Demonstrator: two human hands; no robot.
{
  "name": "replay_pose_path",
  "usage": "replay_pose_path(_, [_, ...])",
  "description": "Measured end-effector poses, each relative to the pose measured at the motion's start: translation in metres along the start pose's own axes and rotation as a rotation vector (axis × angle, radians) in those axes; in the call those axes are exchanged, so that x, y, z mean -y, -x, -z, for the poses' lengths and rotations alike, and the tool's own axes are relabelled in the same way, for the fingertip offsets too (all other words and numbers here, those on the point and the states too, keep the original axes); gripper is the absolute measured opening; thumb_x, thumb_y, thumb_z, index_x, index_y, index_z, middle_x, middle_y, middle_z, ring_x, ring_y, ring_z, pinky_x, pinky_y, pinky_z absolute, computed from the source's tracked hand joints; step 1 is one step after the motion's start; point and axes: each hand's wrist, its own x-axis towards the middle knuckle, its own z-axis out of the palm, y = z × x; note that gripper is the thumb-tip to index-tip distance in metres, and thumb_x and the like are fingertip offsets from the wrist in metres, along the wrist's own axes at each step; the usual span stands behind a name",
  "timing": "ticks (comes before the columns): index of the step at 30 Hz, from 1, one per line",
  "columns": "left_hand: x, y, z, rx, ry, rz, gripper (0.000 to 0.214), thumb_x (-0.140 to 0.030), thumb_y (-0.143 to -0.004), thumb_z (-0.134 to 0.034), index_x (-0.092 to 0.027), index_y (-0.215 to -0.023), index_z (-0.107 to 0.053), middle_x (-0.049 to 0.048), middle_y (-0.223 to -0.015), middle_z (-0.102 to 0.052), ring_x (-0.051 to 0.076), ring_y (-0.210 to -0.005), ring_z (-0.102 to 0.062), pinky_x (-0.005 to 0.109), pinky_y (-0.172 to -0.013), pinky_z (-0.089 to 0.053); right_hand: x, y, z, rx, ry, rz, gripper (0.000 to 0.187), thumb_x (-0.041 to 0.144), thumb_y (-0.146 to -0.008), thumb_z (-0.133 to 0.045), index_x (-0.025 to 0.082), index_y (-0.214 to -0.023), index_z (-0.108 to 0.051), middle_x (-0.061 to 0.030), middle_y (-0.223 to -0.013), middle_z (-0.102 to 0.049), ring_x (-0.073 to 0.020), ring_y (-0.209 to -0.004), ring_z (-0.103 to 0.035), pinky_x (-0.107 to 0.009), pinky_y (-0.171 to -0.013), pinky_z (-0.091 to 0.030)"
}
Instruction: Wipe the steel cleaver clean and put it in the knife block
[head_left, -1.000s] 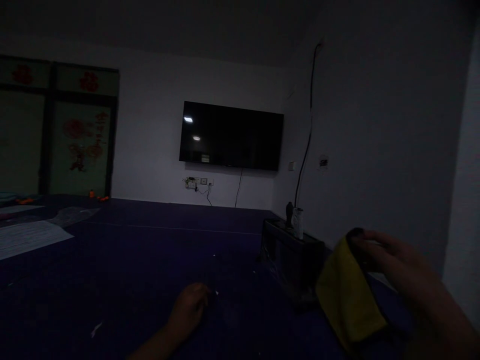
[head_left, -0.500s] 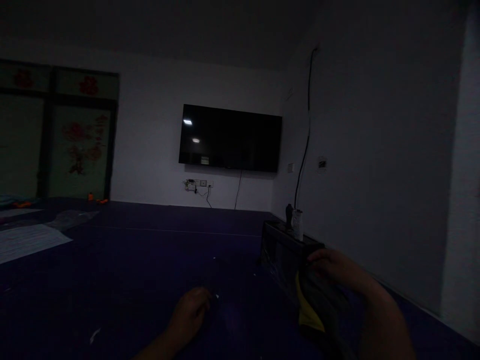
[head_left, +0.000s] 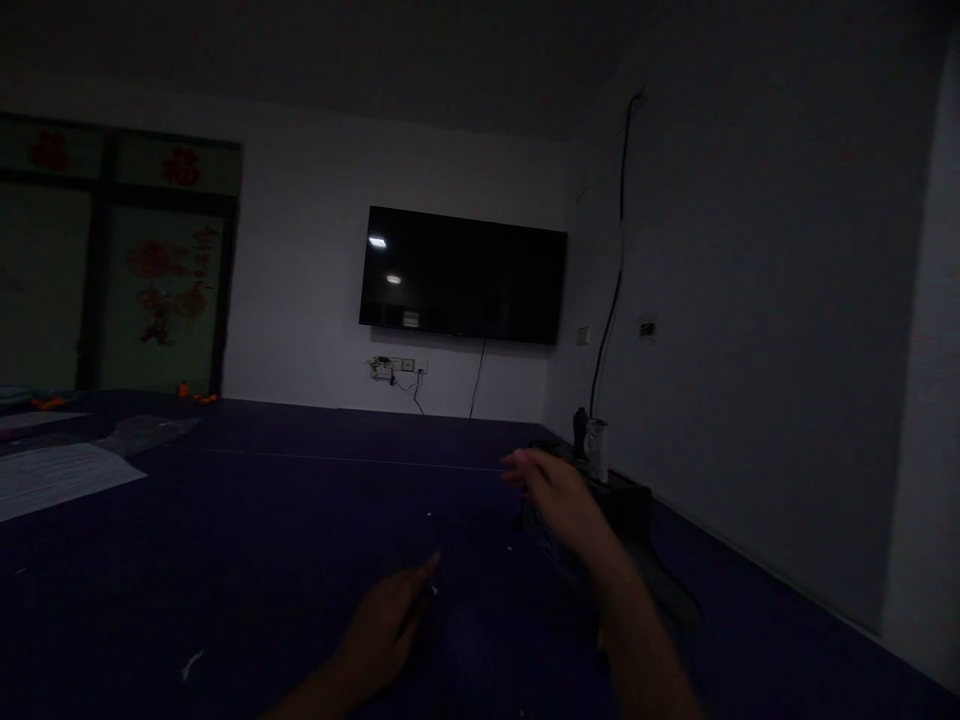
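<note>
The room is dim. My left hand [head_left: 381, 625] is low over the dark blue surface [head_left: 300, 540], its index finger stretched out beside a tiny white scrap [head_left: 435, 590]; nothing shows in it. My right hand [head_left: 553, 490] is up in front of a long dark box [head_left: 630, 500], fingers stretched to the left and apart, holding nothing I can see. My hand and forearm cover much of the box. A dark cloth-like thing [head_left: 664, 585] hangs or lies at its near end, mostly behind my right forearm. On the box stand a clear container [head_left: 598, 450] and a dark upright object [head_left: 580, 432].
Printed paper sheets [head_left: 67, 480] and clear plastic film [head_left: 146, 433] lie at the left. Small orange items [head_left: 202, 399] sit near the far edge by a glass door [head_left: 161, 290]. A wall-mounted television [head_left: 463, 275] is ahead; a black cable [head_left: 619, 260] runs down the right wall.
My right hand has let go of the dark cloth-like thing with yellow on it and moved left and up across the box. My left hand has gone from curled fingers to an outstretched index finger.
</note>
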Motion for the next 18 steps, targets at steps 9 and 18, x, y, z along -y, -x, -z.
replay_pose_path(9, [-0.029, -0.006, 0.018, 0.002, -0.212, -0.361, 0.036, -0.015, -0.084, -0.039, -0.015, -0.120, -0.038, 0.0127, -0.096, -0.069, 0.023, -0.083, -0.067, 0.032, -0.069, -0.055, 0.006, 0.019, -0.137, 0.698, -0.537, -0.243, 0.083, 0.080, -0.078, -0.016, 0.014, -0.094, -0.065, -0.0124, -0.084, -0.069, -0.0236, -0.083, -0.066, -0.038, -0.075, -0.046])
replay_pose_path(18, [-0.023, 0.012, 0.001, -0.072, -0.200, -0.281, 0.054, -0.017, -0.088, -0.018, -0.011, -0.139, -0.002, 0.0129, -0.092, -0.069, 0.020, -0.078, -0.067, 0.029, -0.064, -0.054, -0.002, 0.025, -0.163, 0.825, -0.970, -0.488, 0.085, 0.075, -0.083, -0.005, 0.011, -0.093, -0.061, -0.0126, -0.078, -0.069, -0.0221, -0.071, -0.067, -0.038, -0.070, -0.046])
